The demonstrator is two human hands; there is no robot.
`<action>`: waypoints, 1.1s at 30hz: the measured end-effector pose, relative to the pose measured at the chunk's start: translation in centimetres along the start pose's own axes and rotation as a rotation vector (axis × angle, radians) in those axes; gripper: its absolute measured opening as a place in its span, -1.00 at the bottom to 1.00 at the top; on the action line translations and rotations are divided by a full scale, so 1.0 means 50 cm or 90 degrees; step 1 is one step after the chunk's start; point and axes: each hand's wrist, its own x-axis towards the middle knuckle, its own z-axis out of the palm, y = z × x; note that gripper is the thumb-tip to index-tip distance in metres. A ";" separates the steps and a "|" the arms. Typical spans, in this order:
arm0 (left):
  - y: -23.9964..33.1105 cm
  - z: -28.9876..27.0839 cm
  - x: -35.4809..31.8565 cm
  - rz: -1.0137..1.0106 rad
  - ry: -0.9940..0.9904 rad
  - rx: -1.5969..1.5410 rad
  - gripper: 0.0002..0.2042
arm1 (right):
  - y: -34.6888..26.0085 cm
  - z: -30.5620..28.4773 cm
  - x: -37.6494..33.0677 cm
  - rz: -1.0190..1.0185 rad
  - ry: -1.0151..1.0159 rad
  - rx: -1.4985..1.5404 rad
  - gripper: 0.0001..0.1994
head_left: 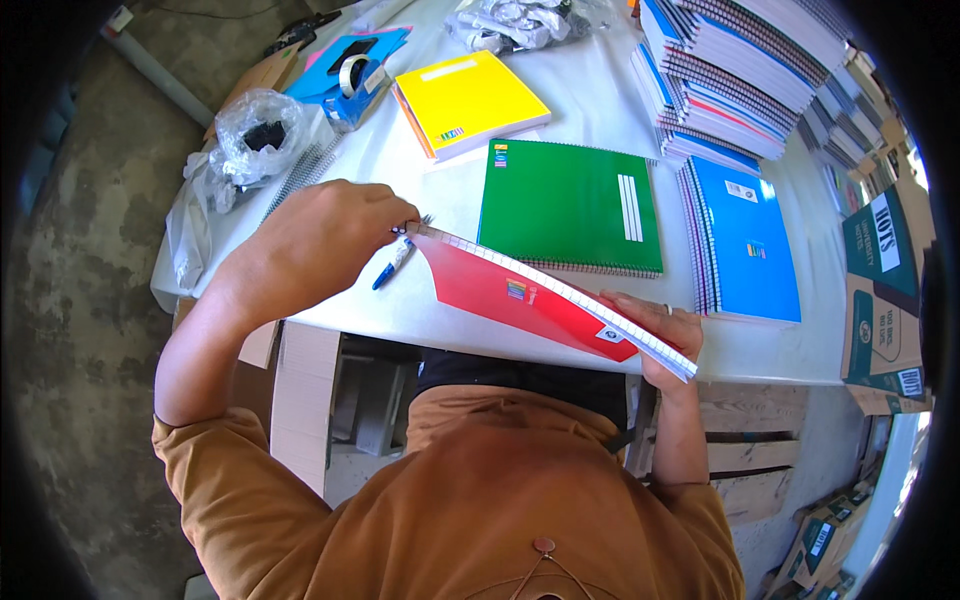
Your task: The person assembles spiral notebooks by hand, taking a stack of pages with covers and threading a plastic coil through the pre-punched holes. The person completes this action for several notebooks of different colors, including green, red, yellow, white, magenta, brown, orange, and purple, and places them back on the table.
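Red notebook: glossy card cover, punched paper edge; held by left hand and right hand. Green notebook: smooth card, wire spiral binding. Yellow notebook: glossy cover. Table: smooth white, matt. Bag: thin clear plastic, crinkled. Pen: plastic. Shirt: matt brown cloth. Floor: rough concrete.

Btw. both hands: red notebook, edge w/ white punched strip. Just beyond it, green notebook w/ two white stripes. Beyond the left hand: yellow notebook w/ orange edge. Beyond the right hand: blue notebook. Blue-white pen near left hand. Tabletop is white.
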 end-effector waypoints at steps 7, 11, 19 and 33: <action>-0.002 0.012 -0.004 0.058 -0.039 -0.015 -0.74 | -0.004 0.000 -0.001 -0.020 -0.022 -0.024 -0.55; -0.002 0.089 -0.010 -0.035 0.086 0.079 -0.44 | 0.000 0.010 -0.007 -0.023 -0.011 -0.072 -0.63; -0.079 0.270 -0.058 0.160 0.630 0.298 0.08 | -0.005 0.041 -0.002 -0.076 0.013 -0.038 -0.71; 0.013 0.363 -0.104 0.094 0.422 0.042 0.13 | 0.003 0.046 0.006 -0.137 0.027 -0.083 -0.69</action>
